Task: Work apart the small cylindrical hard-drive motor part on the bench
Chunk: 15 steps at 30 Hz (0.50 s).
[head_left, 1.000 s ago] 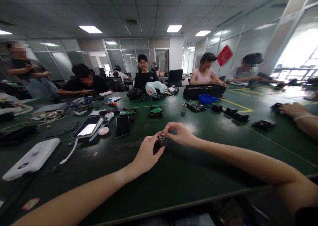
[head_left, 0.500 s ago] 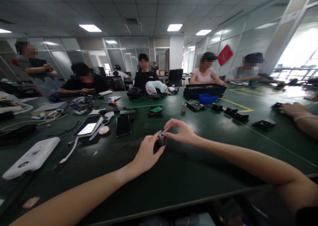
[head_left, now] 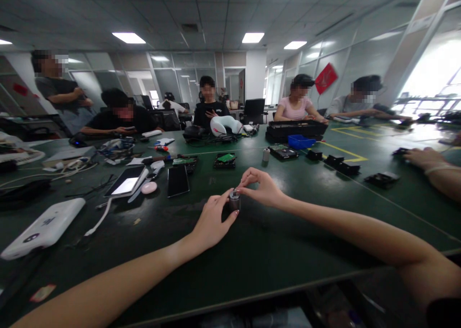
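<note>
A small dark metal cylinder (head_left: 235,203) stands upright on the green table in front of me. My left hand (head_left: 212,217) holds it from the left side, with the thumb at its near side and the fingers behind. Above its lighter round top, my right hand (head_left: 262,188) pinches thumb and forefinger together. A small bit seems to show at those fingertips, but I cannot tell what it is. Farther back stands a similar light-grey cylinder (head_left: 266,155), apart from both hands.
A black phone (head_left: 178,181), a white device with a lit screen (head_left: 127,182) and a pink round case (head_left: 149,188) lie to the left. Behind are hard drives (head_left: 225,160) and a blue tray (head_left: 301,142). A co-worker's hand (head_left: 427,159) rests at right; other people sit around the table.
My right fingertips have lifted slightly from the cylinder's top, so more of it shows. My left hand keeps its hold. A person opposite has raised a hand to the chest.
</note>
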Tool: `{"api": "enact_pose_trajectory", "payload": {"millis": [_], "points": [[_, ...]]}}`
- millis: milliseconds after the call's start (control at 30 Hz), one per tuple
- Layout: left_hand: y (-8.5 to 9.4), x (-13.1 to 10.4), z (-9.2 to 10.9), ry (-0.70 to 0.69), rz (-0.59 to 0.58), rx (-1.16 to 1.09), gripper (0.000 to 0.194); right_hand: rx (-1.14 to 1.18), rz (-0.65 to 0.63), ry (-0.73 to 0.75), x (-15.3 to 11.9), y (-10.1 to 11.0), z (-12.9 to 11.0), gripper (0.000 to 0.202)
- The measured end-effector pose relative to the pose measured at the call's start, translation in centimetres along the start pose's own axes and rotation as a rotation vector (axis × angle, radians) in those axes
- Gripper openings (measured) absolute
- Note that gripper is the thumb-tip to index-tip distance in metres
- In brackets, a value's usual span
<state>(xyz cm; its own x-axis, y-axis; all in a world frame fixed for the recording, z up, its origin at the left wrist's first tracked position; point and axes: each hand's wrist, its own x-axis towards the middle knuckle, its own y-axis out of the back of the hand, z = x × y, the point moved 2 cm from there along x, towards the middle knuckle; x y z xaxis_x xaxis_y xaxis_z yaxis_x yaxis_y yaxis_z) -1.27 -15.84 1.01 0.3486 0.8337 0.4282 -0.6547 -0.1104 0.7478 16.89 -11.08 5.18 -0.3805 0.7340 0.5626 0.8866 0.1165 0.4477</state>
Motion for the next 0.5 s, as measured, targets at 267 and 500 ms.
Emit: {"api": "enact_pose_trajectory", "payload": {"millis": [267, 500], "points": [[-0.04, -0.02, -0.16, 0.001, 0.002, -0.005, 0.054, -0.024, -0.049, -0.005, 0.33, 0.61, -0.08, 0.027], [-0.19, 0.00, -0.34, -0.005, -0.006, -0.001, 0.055, -0.038, -0.126, -0.026, 0.34, 0.58, -0.72, 0.023]]}}
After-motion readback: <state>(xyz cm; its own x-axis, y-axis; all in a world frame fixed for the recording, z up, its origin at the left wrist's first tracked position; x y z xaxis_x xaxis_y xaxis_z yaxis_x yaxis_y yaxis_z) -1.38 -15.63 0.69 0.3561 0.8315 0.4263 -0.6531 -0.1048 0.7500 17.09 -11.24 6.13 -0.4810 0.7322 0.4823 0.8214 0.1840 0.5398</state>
